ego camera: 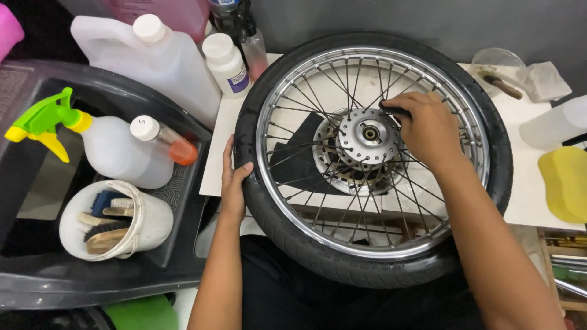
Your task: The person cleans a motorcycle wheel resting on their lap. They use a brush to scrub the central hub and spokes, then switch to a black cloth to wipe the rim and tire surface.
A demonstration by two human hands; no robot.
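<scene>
1. Left hand (234, 177) lies flat, bracing the wheel's (372, 160) left tyre edge on the table (215, 140).
2. Right hand (428, 127) pinches a dark tool (391, 110), possibly a brush, beside the hub (369, 134).
3. Fingers could snag between 2 spokes if the wheel slips.

White table (527, 201), spoked wheel (370, 160) lying flat on it, yellow sponge (565, 182), white bottles (227, 64) at back

A black tyre (287, 235) is seen around a chrome rim (367, 249) with silver spokes (422, 208). A white spray bottle (119, 153) is topped with a green and yellow trigger (40, 122); a yellow sponge (565, 183) is shown on a white board (526, 195).
</scene>
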